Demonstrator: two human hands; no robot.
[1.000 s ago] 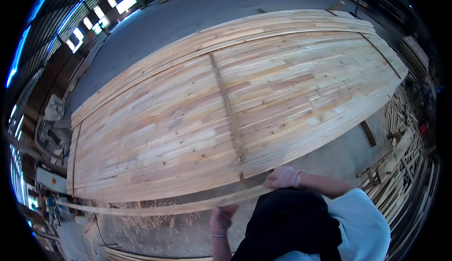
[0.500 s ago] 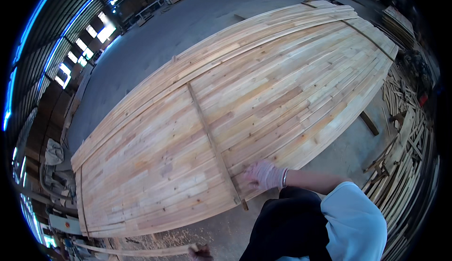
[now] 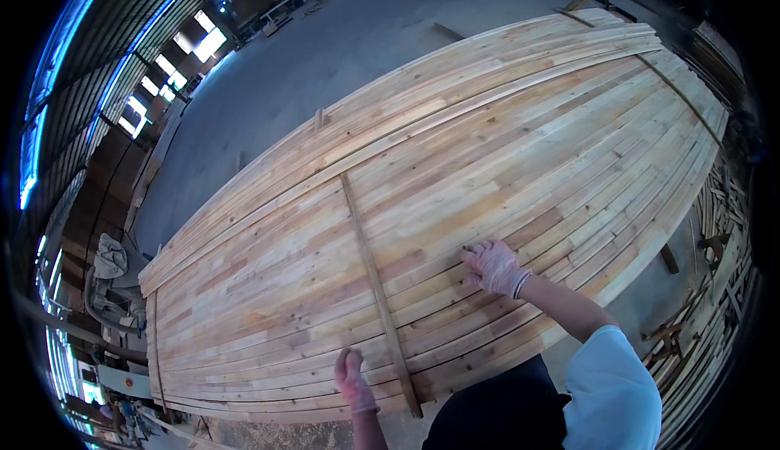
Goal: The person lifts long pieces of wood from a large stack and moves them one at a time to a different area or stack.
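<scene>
Long, pale, finger-jointed wooden boards [image 3: 284, 263] lie side by side in a wide layer in front of me. My right hand [image 3: 497, 269], in a pinkish-white knit glove, reaches over them right of the middle crosswise strip, its fingers apart and at or just above the surface. Nothing shows in its grasp. Closer to the near edge, left of that wooden strip [image 3: 375, 287], my left hand [image 3: 355, 381] is gloved too. Its fingers are raised and loosely bent, with no object visible in them; whether it touches the boards I cannot tell.
More crosswise strips [image 3: 678, 97] lie near the far and left ends. Loose wood offcuts [image 3: 723, 231] are heaped at the right. Sawdust [image 3: 301, 434] covers floor by the near edge. Machinery with a hose [image 3: 101, 312] stands at the left.
My left hand has come up from the lower edge over the boards, away from the end of a long wooden strip. My right hand has moved farther out and right across the boards.
</scene>
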